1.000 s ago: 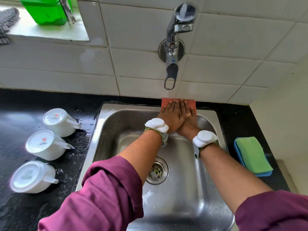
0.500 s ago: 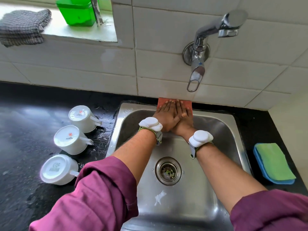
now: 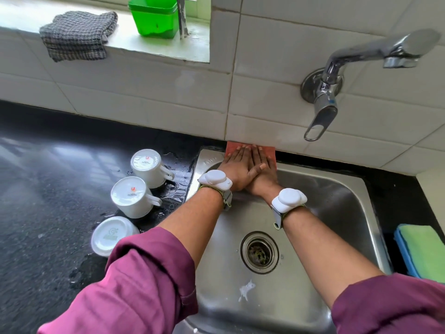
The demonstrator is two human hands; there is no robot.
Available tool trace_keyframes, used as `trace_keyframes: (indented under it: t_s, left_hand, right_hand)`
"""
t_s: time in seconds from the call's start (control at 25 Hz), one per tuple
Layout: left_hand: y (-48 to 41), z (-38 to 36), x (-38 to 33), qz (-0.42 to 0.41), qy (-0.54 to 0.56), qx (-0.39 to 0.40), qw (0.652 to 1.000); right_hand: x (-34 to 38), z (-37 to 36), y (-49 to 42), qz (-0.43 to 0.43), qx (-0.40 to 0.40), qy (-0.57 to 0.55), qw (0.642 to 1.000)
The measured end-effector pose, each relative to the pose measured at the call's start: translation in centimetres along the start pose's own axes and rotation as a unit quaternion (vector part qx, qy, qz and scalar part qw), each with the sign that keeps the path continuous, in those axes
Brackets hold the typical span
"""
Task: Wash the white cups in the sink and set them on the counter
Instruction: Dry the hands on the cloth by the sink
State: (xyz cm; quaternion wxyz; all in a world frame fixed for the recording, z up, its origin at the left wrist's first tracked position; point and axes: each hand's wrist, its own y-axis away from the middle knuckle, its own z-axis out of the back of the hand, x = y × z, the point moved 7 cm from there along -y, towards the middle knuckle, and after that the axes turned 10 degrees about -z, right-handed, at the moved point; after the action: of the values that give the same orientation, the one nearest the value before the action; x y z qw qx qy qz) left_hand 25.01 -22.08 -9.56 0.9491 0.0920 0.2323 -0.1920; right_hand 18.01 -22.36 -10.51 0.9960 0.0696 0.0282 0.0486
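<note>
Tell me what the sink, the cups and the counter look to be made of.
Sink: likely stainless steel with a brushed finish, grey with soft streaky reflections.
Cups: probably glazed ceramic, smooth glossy white with printed marks on their bases.
Counter: seemingly polished dark stone, speckled black, wet and mirroring window light.

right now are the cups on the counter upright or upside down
Upside down: all three white cups rest on the wet black counter with their bases facing up.

Flat hands (image 3: 250, 168) on sponge (image 3: 269, 151) — cups (image 3: 134, 196) upturned
</note>
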Motion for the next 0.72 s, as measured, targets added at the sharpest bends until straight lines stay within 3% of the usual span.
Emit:
trace_keyframes:
  t_s: [0.32,0.72]
  left_hand:
    - [2.0,1.7,2.7,0.046,-0.009,-0.031,0.998]
    - [5.0,2.7,4.3,0.16,0.001,-0.104,0.982]
  right_hand:
    - [3.5,0.3,-0.6,0.041,0.0,-0.009,0.999]
    - [6.6,0.8,-1.0,0.132,0.004,0.005,0.991]
